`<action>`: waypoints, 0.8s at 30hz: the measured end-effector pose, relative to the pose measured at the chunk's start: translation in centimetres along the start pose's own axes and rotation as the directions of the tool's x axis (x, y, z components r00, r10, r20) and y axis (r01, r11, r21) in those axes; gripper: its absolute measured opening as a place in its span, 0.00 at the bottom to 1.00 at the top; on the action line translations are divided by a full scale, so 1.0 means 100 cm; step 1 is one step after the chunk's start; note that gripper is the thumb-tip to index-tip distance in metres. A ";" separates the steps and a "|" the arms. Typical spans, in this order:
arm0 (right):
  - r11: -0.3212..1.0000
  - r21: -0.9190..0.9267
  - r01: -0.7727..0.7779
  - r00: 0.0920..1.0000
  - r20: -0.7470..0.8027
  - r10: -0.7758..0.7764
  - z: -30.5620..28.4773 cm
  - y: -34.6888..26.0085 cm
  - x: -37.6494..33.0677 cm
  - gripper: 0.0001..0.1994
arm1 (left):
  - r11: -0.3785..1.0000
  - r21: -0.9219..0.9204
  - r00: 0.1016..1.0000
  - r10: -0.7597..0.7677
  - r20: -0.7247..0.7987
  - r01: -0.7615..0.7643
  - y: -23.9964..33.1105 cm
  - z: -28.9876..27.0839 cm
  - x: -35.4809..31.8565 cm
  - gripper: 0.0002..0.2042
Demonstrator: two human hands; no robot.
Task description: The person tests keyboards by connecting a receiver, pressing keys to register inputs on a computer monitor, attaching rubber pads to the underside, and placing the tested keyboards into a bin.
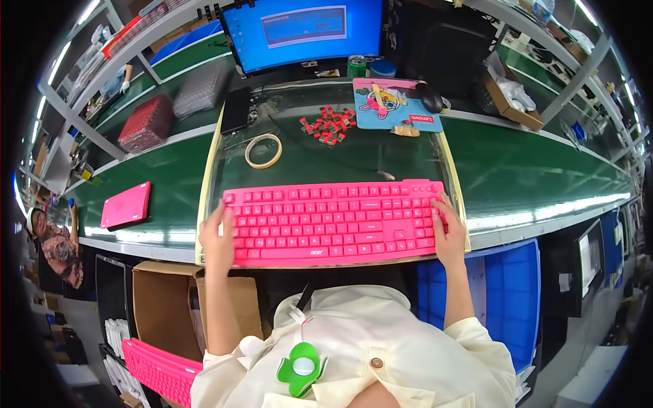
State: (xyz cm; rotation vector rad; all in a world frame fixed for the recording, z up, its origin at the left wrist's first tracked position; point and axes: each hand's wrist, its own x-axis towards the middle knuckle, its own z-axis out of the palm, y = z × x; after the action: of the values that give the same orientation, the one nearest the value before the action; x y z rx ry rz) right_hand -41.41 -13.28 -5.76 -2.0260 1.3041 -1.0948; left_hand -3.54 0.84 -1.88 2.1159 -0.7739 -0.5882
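A bright pink keyboard (313,221) lies keys up in front of me, along the near edge of the bench. My left hand (216,234) is closed round its left end, and my right hand (449,228) grips the right end beside the number keys. Beyond the keyboard, several small red and silver pieces (329,125) lie in a loose pile. A roll of pale tape (263,151) rests flat to the left of that pile. What the fingertips do under the keyboard is hidden.
A monitor (306,34) stands at the back, with a black mouse (429,98) on a blue mouse pad (381,121) to its right. Another pink item (126,205) lies on the left bench. Below are a cardboard box (163,299), stacked pink keyboards (163,370) and a blue bin (513,299).
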 end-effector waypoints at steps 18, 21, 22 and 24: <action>0.939 -0.342 -0.040 0.957 0.257 0.134 -0.004 -0.043 0.076 0.22 | 0.951 0.224 0.974 0.224 -0.030 -0.212 -0.021 0.004 0.027 0.25; 0.899 -0.437 -0.017 0.943 0.292 0.160 0.004 -0.054 0.100 0.19 | 0.869 0.431 0.969 0.241 0.059 -0.243 -0.004 -0.012 0.033 0.23; 0.902 -0.420 0.101 0.958 0.284 0.025 0.017 -0.049 0.110 0.18 | 0.868 0.428 0.965 0.260 0.046 -0.254 -0.002 -0.013 0.037 0.23; 0.844 -0.452 0.289 0.939 0.307 -0.157 0.048 -0.039 0.128 0.16 | 0.847 0.457 0.958 0.282 0.044 -0.270 -0.003 -0.009 0.036 0.23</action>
State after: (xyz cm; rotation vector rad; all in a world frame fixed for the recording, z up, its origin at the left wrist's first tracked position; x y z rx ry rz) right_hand -32.59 -23.28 -0.93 -2.6527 1.3243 -0.5822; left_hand -0.34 -1.00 -2.13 2.3628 -1.2809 -0.2322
